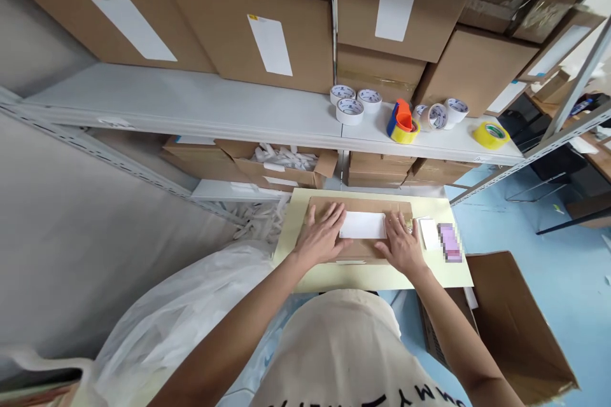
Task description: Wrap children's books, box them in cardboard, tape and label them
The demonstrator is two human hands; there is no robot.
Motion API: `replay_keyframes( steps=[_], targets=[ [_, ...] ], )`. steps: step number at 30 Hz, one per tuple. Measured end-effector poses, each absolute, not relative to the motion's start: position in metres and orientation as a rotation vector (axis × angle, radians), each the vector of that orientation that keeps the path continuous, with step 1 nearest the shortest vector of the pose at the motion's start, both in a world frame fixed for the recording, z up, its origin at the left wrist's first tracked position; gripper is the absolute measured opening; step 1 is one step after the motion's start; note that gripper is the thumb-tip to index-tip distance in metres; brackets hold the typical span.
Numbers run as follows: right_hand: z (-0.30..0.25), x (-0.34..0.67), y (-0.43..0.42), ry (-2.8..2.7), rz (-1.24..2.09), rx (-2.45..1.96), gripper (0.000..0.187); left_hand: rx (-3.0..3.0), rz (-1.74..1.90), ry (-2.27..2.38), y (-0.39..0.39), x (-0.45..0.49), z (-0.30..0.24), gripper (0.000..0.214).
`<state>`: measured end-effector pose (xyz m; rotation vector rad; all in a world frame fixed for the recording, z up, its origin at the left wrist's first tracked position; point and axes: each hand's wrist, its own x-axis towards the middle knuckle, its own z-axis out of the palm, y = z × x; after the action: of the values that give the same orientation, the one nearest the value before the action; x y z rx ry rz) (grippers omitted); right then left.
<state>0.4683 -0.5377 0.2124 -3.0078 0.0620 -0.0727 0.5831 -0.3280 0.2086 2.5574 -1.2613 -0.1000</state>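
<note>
A flat cardboard box (pixel 359 250) lies on the pale yellow tabletop (pixel 324 280) before me. A white label (pixel 363 225) sits on the middle of its upper face. My left hand (pixel 325 233) rests on the box at the label's left end, fingers stretched out. On the other side, my right hand (pixel 400 240) lies spread at the label's right end, with shiny clear tape showing beside its fingers. Neither hand grips anything. Right of the box are a stack of white labels (pixel 429 234) and a purple, pixelated item (pixel 450 243).
A grey shelf (pixel 214 105) behind the table bears large cartons (pixel 286 6), white tape rolls (pixel 350 110), an orange tape dispenser (pixel 403 119) and a yellow tape roll (pixel 491 135). An open carton (pixel 515 324) stands at right on the floor; white plastic sheeting (pixel 181 311) is at left.
</note>
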Motion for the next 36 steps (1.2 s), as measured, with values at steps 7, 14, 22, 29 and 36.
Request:
replay_keyframes(
  steps=[7, 14, 22, 29, 36],
  targets=[
    [0.188, 0.456, -0.515, -0.120, -0.051, -3.042, 0.066, 2.394, -0.204, -1.586, -0.317, 0.571, 0.203, 0.065],
    [0.190, 0.436, -0.537, 0.143, -0.184, -3.153, 0.067, 2.404, -0.106, -1.482, -0.301, 0.580, 0.202, 0.061],
    [0.194, 0.480, -0.520, 0.277, -0.038, -3.035, 0.059, 2.513, -0.130, -1.261, -0.324, 0.581, 0.211, 0.050],
    [0.193, 0.452, -0.560, 0.830, -0.200, -2.755, 0.067, 2.648, -0.140, -0.639, -0.304, 0.577, 0.212, 0.084],
    [0.194, 0.458, -0.547, 1.061, -0.163, -2.404, 0.112, 2.628, -0.315, -0.320, -0.320, 0.569, 0.216, 0.114]
  ],
)
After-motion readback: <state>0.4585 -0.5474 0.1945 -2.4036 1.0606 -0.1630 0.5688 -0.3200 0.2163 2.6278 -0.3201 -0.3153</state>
